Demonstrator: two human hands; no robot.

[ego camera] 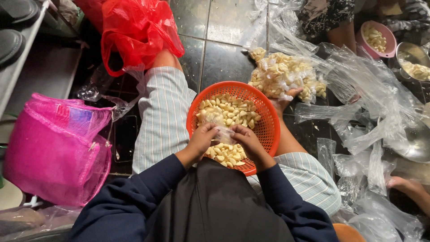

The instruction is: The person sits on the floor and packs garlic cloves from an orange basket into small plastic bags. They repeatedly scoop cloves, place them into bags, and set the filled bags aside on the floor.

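An orange plastic basket [267,127] rests on my lap, holding several peeled garlic cloves [230,113]. Both my hands are over its near side and together grip a small clear plastic bag [222,132] with cloves in it. My left hand [201,139] pinches the bag's left edge and my right hand [245,140] holds its right edge. A heap of small filled garlic bags [282,74] lies on the floor just beyond the basket.
A pink mesh sack [53,150] sits at my left and a red plastic bag [134,31] lies beyond my left knee. Loose clear bags [371,103] cover the dark tiled floor at right. A pink bowl [389,39] and metal bowl [414,62] hold garlic. Another person's hand [405,184] is at right.
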